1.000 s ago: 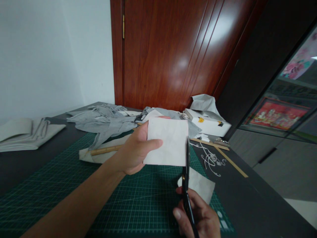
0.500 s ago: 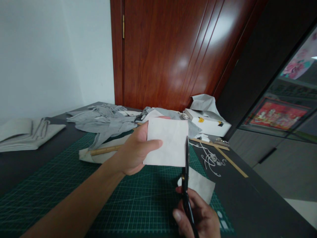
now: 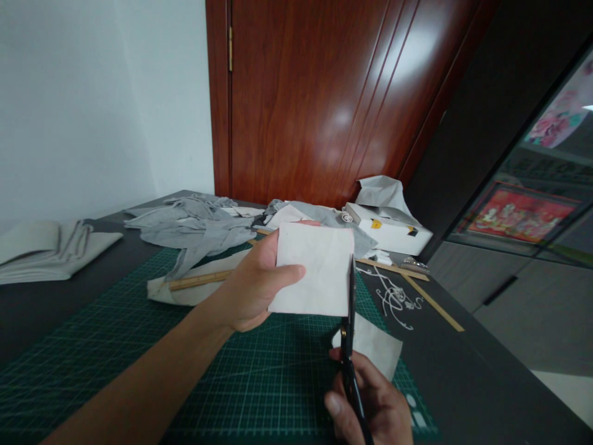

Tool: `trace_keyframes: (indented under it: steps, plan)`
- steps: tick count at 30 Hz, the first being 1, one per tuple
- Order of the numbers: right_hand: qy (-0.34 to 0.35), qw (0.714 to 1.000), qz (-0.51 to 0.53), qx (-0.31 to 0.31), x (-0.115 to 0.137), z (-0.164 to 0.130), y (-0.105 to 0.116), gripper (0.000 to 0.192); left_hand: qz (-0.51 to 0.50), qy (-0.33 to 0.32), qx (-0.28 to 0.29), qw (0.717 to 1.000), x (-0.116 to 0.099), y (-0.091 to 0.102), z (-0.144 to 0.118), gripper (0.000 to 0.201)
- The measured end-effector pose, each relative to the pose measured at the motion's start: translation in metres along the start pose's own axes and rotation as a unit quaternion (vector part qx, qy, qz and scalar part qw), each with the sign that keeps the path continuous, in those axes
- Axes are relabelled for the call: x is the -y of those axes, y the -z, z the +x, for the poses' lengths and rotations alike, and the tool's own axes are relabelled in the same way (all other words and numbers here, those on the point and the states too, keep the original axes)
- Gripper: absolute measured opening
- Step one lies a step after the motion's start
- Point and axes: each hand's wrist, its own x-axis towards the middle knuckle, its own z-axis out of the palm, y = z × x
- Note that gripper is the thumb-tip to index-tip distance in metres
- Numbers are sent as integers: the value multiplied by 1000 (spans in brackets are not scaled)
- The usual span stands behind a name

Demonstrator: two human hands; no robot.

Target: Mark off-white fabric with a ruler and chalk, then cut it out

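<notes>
We hold a white square of cloth (image 3: 315,269) upright in our left hand (image 3: 254,287), thumb across its face, above a green cutting mat (image 3: 139,346). Our right hand (image 3: 370,405) grips black scissors (image 3: 348,346), blades pointing up along the square's right edge. A white offcut (image 3: 375,346) lies on the mat just behind them. Farther back sit a wooden ruler (image 3: 199,281), grey fabric (image 3: 194,228), a white box (image 3: 391,232) and a red-brown door (image 3: 324,93).
</notes>
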Motion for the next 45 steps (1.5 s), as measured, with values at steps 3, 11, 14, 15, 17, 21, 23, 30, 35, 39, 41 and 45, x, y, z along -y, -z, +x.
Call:
trace_keyframes:
  steps: [3,11,14,15,17,21,23,30,35,39,41,45]
  plan:
    - [11,1000,-18,5,-3,1,2,48,2,-2,0,1000,0,-1,0,77]
    - [38,998,-45,1,-8,2,4,45,2,-6,5,1000,1,0,-1,74]
    - [50,997,-53,-3,-7,3,4,42,2,-6,6,1000,0,0,-1,75]
    - [55,997,-56,-4,-6,3,4,42,3,-4,4,1000,0,0,0,75]
    - [60,996,-58,-2,-6,3,4,41,4,-1,-1,1000,-1,0,0,76]
    - [58,997,-54,-3,-7,2,3,40,7,2,-1,1000,-1,0,-1,78]
    - [56,997,-51,-4,-8,2,3,39,8,5,-4,1000,-1,0,-1,79]
    - [56,997,-61,-4,-8,2,4,38,4,5,1,1000,0,1,-2,81]
    - [62,995,-82,-1,-9,3,6,40,7,1,1,1000,0,2,0,80]
    - [53,996,-65,-4,-6,2,4,38,10,-3,3,1000,0,3,2,78]
    - [38,998,-41,-4,-4,1,2,38,9,-1,4,1000,0,4,2,78]
    - [14,1000,-7,-6,-2,-1,-1,41,15,-1,3,1000,1,3,-1,74]
